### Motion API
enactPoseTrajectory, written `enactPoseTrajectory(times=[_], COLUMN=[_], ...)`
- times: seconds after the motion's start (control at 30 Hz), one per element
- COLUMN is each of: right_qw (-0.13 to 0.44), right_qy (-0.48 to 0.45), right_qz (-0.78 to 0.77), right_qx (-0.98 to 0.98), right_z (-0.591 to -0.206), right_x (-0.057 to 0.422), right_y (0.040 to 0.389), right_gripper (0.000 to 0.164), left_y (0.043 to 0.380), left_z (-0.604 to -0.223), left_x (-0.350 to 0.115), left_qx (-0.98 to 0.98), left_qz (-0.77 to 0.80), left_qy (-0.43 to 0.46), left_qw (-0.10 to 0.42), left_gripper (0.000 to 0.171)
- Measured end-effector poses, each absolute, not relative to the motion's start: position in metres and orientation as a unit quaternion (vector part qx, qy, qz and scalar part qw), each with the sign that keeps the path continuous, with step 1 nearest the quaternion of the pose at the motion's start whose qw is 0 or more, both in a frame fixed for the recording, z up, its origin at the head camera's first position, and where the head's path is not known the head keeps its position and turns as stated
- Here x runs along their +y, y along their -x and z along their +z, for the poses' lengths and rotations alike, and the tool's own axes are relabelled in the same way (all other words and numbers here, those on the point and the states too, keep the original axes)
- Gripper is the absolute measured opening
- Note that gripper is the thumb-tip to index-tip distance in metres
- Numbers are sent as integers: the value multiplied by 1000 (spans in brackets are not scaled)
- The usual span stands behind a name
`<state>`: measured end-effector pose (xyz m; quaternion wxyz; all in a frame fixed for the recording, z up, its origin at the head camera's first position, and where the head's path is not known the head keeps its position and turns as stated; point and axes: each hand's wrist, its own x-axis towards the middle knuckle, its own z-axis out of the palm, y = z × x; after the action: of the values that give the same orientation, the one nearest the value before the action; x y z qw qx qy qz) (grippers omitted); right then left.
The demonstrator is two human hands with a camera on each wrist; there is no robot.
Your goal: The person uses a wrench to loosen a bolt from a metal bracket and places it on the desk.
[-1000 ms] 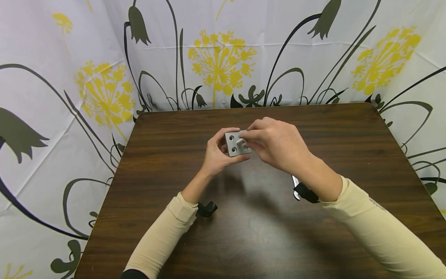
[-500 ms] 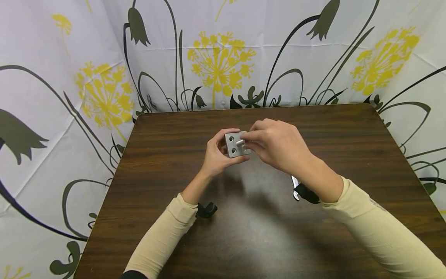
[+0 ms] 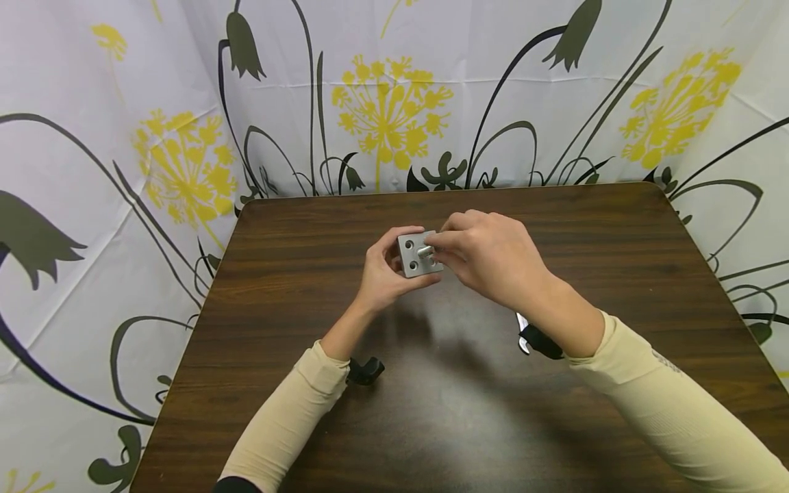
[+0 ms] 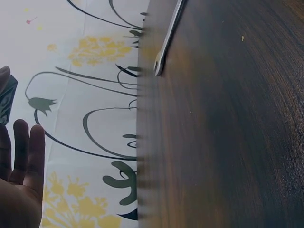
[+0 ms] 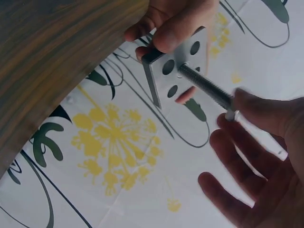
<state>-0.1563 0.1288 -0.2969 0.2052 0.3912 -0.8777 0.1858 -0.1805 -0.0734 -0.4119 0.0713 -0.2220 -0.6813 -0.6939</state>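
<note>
My left hand grips a small grey metal plate by its edges, above the table. Round holes go through the plate, and a threaded rod stands out from its middle. In the right wrist view the rod runs from the plate to my right hand. The thumb and index finger pinch the rod's outer end; the other fingers are spread loosely. The left wrist view catches only part of my left hand and a dark corner of the plate.
On the dark wooden table lies a wrench, partly hidden by the right wrist's black strap. More of the wrench shows in the left wrist view. A white flowered curtain hangs behind the table's far edge.
Both hands and the plate keep nearly the same place. Only a slight shift of the right fingertips at the rod shows.
</note>
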Motion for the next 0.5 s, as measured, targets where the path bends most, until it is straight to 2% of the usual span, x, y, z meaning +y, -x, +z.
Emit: enactPoseTrajectory(times=[0.07,0.17,0.33,0.43,0.5], right_qw=[200,208,221,209,202], right_qy=[-403,-396,-355,-375,-400], right_qz=[185,189,182,179,178], right_qx=[-874,-874,-890,-885,-876], right_z=[-296,-296,-298,-298,-297], right_x=[130,130,128,129,129], right_y=[156,156,156,156,156], right_gripper=[31,34,27,19,24], left_y=[181,179,170,169,169], left_z=[-411,-408,-391,-388,-388], left_x=[-73,-73,-70,-70,-70], left_qx=[-683,-680,-684,-688,-689], left_qz=[-692,-694,-692,-690,-690], left_qy=[221,224,222,216,215], left_qw=[73,72,65,63,63], left_gripper=[70,70,68,68,67])
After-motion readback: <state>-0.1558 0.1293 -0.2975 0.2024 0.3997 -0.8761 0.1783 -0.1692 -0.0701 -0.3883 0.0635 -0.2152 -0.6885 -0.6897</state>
